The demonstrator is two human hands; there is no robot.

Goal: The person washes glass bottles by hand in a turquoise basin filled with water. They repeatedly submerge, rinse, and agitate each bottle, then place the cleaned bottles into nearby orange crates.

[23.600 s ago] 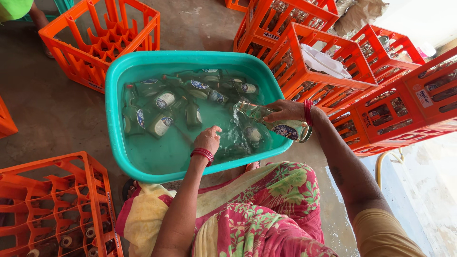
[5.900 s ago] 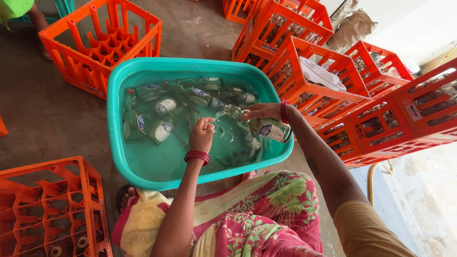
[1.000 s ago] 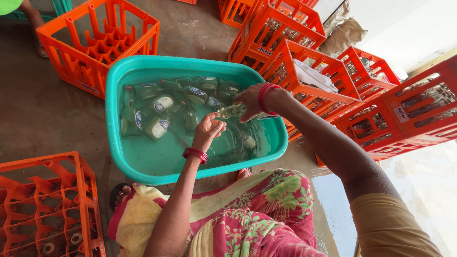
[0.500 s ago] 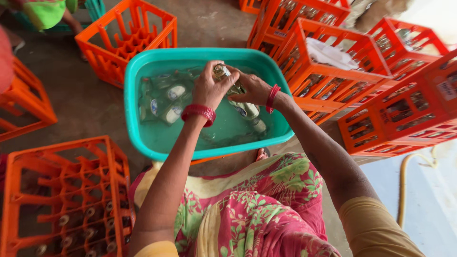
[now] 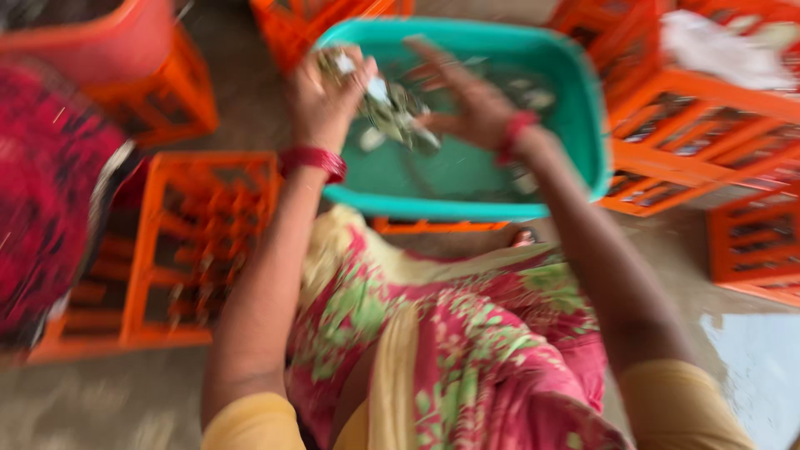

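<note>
The view is blurred by motion. My left hand [image 5: 327,93] and my right hand [image 5: 463,98] together hold a clear glass bottle [image 5: 392,108] above the near left part of a teal plastic tub [image 5: 583,125]. The left hand grips the bottle's upper end, while the right hand's fingers close on its lower end. Red bangles circle both wrists. Water and more bottles lie in the tub, too smeared to make out singly.
An orange bottle crate [image 5: 200,242] holding bottles stands at my left knee. More orange crates [image 5: 708,142] line the right side, one with a white cloth [image 5: 717,46] on it. A red blurred shape [image 5: 50,208] fills the far left. My flowered dress covers my lap.
The bottle has come up out of the water and both hands have carried it leftward over the tub's edge. My head has swung left and down, bringing the left crate into view.
</note>
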